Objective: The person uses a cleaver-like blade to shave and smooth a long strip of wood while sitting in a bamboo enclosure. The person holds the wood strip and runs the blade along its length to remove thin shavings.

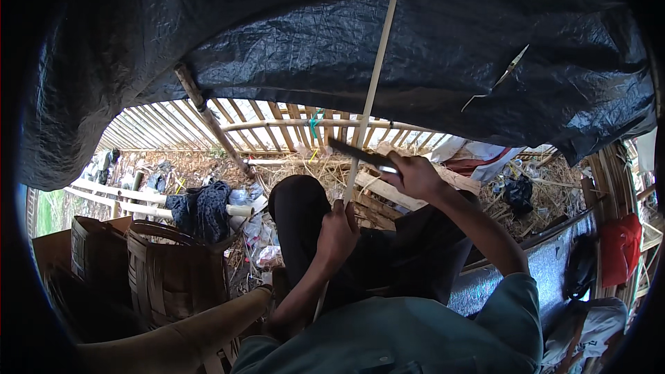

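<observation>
- The left hand (pixel 337 233) is gripping a long, pale bamboo strip (pixel 373 83) in a closed fist, holding it nearly upright above the raised knee.
- The right hand (pixel 415 174) is closed around the handle of a dark knife (pixel 360 154), whose blade is lying across the strip just above the left hand.
- Judged step: the blade is shaving or splitting the strip.
- The next move calls for a steady grip below the blade and a controlled stroke away from the fingers.
- A woven basket (pixel 173 273) is standing at the lower left, under a dark tarpaulin (pixel 312 34).
</observation>
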A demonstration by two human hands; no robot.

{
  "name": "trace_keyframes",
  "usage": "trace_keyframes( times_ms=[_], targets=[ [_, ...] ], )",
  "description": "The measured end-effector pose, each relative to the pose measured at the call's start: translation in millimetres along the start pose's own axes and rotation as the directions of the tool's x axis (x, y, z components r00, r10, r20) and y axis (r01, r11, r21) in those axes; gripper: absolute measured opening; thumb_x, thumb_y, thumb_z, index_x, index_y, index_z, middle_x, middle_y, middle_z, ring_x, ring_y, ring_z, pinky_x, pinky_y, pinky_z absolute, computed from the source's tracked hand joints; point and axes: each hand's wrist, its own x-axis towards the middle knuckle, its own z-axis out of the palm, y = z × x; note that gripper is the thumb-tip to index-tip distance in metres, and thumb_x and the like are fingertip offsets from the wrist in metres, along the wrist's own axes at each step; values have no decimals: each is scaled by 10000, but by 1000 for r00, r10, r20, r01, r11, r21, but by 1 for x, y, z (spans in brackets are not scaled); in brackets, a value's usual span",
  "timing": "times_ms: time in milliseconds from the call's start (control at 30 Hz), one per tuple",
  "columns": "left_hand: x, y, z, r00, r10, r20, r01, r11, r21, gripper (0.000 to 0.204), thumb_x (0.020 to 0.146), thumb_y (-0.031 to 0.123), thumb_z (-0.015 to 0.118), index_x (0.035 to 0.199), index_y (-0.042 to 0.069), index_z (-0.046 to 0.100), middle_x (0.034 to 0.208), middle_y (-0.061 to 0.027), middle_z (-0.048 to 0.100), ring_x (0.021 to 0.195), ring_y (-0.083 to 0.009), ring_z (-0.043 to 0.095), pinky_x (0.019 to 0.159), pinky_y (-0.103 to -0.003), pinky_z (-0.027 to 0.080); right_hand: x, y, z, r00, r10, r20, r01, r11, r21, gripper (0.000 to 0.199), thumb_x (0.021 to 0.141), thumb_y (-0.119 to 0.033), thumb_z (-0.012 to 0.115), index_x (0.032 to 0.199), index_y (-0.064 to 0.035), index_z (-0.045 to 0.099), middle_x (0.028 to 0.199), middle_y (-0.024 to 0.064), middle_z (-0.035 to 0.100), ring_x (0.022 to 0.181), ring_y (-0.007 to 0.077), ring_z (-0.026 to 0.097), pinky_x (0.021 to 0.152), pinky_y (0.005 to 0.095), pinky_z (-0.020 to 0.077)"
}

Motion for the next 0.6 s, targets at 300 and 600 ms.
trace_keyframes(
  times_ms=[300,600],
  targets=[
    [1,-1,0,1000,10,-9,-10,1000,-29,264,906,183,428,865,-73,478,597,-288,539,607,-456,556,516,-514,451,5,2,2,987,-4,-161,-4,999,-48,387,777,-444,606,918,-95,515,622,92,588,561,274,614,500,394,488],
    [13,-10,0,986,163,-44,-169,961,-219,237,892,110,461,763,-84,505,552,-255,528,583,-430,564,459,-435,421,20,22,11,976,78,-205,-87,996,-35,425,800,-451,584,971,-72,495,574,103,577,529,292,609,455,381,478]
  ],
)
